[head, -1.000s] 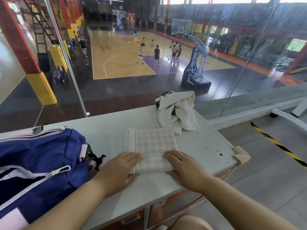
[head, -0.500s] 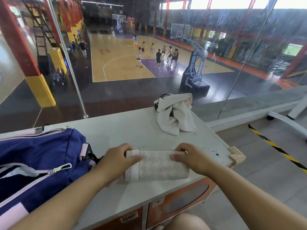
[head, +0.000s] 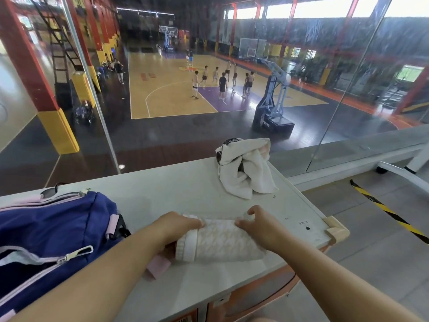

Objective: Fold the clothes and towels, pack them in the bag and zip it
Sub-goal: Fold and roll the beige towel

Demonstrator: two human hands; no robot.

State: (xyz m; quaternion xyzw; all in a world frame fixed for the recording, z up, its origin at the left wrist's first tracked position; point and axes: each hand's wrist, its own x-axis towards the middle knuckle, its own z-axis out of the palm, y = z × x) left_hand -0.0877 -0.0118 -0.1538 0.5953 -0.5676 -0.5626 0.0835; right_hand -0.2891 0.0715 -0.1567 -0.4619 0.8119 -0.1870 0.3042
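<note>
On the table [head: 185, 182], left hand [head: 176, 226] and right hand [head: 262, 228] grip the rolled towel [head: 222, 242] (fingers [head: 190, 223] curled).

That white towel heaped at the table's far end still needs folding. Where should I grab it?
Probably pinch the crumpled white towel by its loose near flap, lying on the table, coming from above on your side. Its top drapes over a dark object, so grabbing there could drag that along. The left hand and right hand grip the rolled towel.
</note>
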